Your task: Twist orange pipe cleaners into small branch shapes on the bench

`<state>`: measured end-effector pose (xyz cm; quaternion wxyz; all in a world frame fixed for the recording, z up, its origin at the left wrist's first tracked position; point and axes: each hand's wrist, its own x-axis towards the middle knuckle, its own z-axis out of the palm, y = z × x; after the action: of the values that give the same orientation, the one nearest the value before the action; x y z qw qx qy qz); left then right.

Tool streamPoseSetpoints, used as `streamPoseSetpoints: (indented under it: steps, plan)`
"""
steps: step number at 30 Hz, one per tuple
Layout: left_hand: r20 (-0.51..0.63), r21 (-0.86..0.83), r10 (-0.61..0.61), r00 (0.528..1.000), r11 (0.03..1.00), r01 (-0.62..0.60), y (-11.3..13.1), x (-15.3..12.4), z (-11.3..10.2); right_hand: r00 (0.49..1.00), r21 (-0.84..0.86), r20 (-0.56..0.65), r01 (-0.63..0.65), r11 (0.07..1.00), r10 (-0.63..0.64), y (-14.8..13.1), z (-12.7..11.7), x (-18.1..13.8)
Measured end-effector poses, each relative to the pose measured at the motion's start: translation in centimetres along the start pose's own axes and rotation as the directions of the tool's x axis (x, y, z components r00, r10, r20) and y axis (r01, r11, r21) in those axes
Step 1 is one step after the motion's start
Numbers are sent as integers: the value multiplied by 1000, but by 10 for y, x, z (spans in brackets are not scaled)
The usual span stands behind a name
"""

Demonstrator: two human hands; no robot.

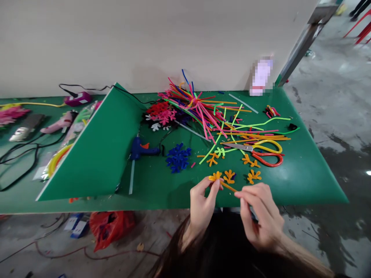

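My left hand (201, 202) is closed, pinching the looped, leaf-like end of an orange pipe cleaner (228, 187) between thumb and fingers. Its straight tail runs to my right hand (261, 212), whose thumb and fingertips are pinched on the tip. Just beyond lie several finished-looking orange branch shapes (254, 177), bent from the same fuzzy stem. Scissors (240, 146) with one yellow and one red handle rest behind them, blades partly apart. A cluster of blue branch shapes (179, 157) lies to the left of my hands.
Loose coloured pipe cleaners (199, 108) are heaped at the back, beside red and pink shapes (164, 114). A blue glue gun (142, 150) stands near a slanted green divider (92, 146). A pixelated upright object (261, 76) leans by the wall. Below the table sits a red plastic bag (110, 227).
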<state>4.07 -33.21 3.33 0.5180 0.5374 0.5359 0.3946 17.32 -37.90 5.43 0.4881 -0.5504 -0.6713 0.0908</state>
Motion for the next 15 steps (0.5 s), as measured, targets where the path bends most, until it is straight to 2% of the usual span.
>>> streamPoseSetpoints:
  steps: [3, 5, 7, 9, 11, 15]
  plan:
    - [-26, 97, 108, 994, 990, -105, 0, -2, 6, 973, -76, 219, -57, 995, 72, -5, 6, -9]
    - [-24, 124, 169, 985, 978, -165, 1, -3, 9, 925, -45, 330, -182, 982, 186, -1, 12, -10]
    - [-33, 144, 218, 975, 967, -211, 1, -4, 11, 863, 90, 403, -368, 925, 304, 5, 17, -9]
    - [-50, 173, 255, 966, 954, -244, -1, -4, 13, 782, 230, 465, -559, 796, 415, 9, 19, -6]
    - [-67, 195, 279, 958, 945, -261, -3, -5, 15, 704, 323, 509, -690, 648, 496, 11, 21, -3]
    - [-71, 206, 289, 955, 941, -270, -3, -5, 15, 575, 430, 603, -818, 381, 553, 12, 26, -2]
